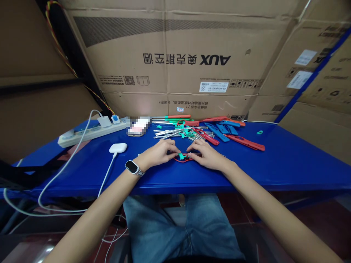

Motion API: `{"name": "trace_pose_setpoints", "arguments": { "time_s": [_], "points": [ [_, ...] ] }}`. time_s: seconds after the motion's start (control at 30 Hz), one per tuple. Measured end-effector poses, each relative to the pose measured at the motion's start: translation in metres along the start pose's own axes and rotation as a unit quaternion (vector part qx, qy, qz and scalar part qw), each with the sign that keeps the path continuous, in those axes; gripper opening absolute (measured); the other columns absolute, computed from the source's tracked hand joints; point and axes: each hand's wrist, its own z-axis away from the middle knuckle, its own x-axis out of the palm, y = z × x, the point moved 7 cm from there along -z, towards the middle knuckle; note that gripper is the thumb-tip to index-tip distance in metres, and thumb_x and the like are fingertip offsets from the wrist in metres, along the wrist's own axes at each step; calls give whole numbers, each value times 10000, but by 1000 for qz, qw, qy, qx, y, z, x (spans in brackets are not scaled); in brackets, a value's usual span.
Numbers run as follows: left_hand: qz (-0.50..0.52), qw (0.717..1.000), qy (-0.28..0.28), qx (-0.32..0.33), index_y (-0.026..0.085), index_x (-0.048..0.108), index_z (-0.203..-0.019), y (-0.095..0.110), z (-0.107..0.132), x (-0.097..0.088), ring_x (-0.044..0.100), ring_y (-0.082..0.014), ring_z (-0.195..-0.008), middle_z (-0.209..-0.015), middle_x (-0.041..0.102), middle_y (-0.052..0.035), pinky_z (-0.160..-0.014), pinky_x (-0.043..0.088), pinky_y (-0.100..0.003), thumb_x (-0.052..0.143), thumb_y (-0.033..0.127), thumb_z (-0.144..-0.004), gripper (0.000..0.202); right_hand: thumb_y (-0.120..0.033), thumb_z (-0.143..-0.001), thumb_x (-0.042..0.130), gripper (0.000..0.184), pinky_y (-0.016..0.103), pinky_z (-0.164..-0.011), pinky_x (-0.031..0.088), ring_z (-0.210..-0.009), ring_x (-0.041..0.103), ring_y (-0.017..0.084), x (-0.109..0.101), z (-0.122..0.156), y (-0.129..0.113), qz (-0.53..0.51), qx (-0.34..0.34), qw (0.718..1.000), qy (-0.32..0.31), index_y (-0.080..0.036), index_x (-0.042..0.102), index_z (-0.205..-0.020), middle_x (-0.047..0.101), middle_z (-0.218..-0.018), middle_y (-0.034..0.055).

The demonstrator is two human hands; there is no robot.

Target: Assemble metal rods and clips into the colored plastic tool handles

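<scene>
On the blue table in front of me lies a red lighter casing (179,160) with a small green plastic piece (181,156) at its left part. My left hand (160,152) is closed at the left end, its thumb and index finger by the green piece. From the right, my right hand (207,155) grips the same casing, thumb and index finger bent together. A thin rod shows partly under the hands. Just beyond my fingers is a pile of metal rods (167,133), green plastic pieces (189,131) and a red lighter handle (208,137).
Blue lighter handles (219,132) and another red handle (245,142) lie at the back right. Left are a blurred-out phone (138,127), a white earphone case (118,148) on a cable and a power strip (91,132). Cardboard (178,36) walls the back of the blue table (287,157).
</scene>
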Motion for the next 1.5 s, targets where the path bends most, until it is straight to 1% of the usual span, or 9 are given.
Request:
{"name": "trace_pose_setpoints", "arguments": {
  "time_s": [0.17, 0.57, 0.77, 0.9, 0.97, 1.13, 1.23, 1.37, 1.5],
  "points": [
    [14, 1000, -1, -8, 199, 762, -961, 1, 0, -1, 617, -149, -749, -841, 668, -39, -709, 468, -263, 614, 178, -910, 158, -310, -969, 546, 174, 426, -947, 439, -1017, 562, 234, 0, -1, -1, -1, 1, 1000, -8, -224, 685, -1027, 637, -1036, 79],
    [-24, 1000, 7, -3, 214, 740, -955, 1, 1, 4, 625, -173, -804, -860, 668, -40, -744, 486, -286, 599, 170, -912, 154, -323, -972, 543, 181, 411, -927, 453, -1010, 579, 234, 1, -1, -1, 17, 17, 1000, -4, -224, 692, -1002, 641, -1013, 77],
    [-3, 999, 19, -48, 192, 732, -923, 1, -1, 6, 639, -179, -799, -834, 709, -40, -720, 490, -289, 610, 156, -898, 130, -303, -982, 521, 176, 372, -871, 460, -1006, 596, 220, 3, -1, -1, 20, 32, 999, -19, -218, 671, -1016, 634, -1030, 75],
    [6, 997, 42, -72, 212, 738, -899, -3, 0, 7, 659, -171, -774, -797, 718, -20, -707, 488, -279, 627, 198, -895, 112, -293, -1002, 476, 202, 366, -862, 445, -999, 597, 218, 4, 0, -3, 38, 28, 998, -28, -220, 661, -1038, 631, -1022, 74],
    [3, 996, 42, -83, 226, 730, -901, -5, 1, 7, 666, -170, -803, -800, 722, -6, -707, 481, -267, 632, 214, -894, 99, -286, -1003, 466, 210, 381, -873, 425, -1014, 591, 230, 3, 1, -8, 73, 24, 997, -15, -218, 657, -1058, 635, -1024, 80],
    [-5, 993, 30, -113, 248, 655, -992, -7, 6, 6, 653, -145, -782, -829, 707, 38, -668, 444, -240, 639, 225, -887, 109, -285, -943, 557, 145, 396, -873, 373, -1014, 565, 250, -7, -1, -35, 166, 4, 983, 82, -190, 651, -1002, 649, -1017, 92],
    [-13, 993, 28, -110, 239, 614, -1003, -7, 6, 6, 639, -141, -786, -854, 685, 35, -681, 441, -241, 622, 225, -894, 111, -318, -915, 604, 150, 386, -872, 367, -998, 562, 246, -2, -7, -45, 177, 15, 981, 73, -183, 655, -956, 652, -972, 78],
    [-16, 995, 29, -99, 227, 599, -974, -5, 7, 6, 620, -152, -844, -872, 650, 19, -716, 450, -250, 605, 216, -901, 74, -252, -889, 617, 91, 366, -868, 370, -987, 574, 241, 7, -16, -43, 181, 46, 982, 36, -179, 663, -919, 667, -940, 66],
    [-37, 998, 31, -47, 210, 637, -944, 3, 8, 1, 572, -187, -979, -1002, 592, -28, -832, 466, -288, 640, 261, -888, 76, -186, -879, 592, 84, 329, -834, 385, -927, 594, 214, 10, -17, -38, 169, 72, 983, 26, -173, 669, -907, 679, -918, 59]
  ]
}}
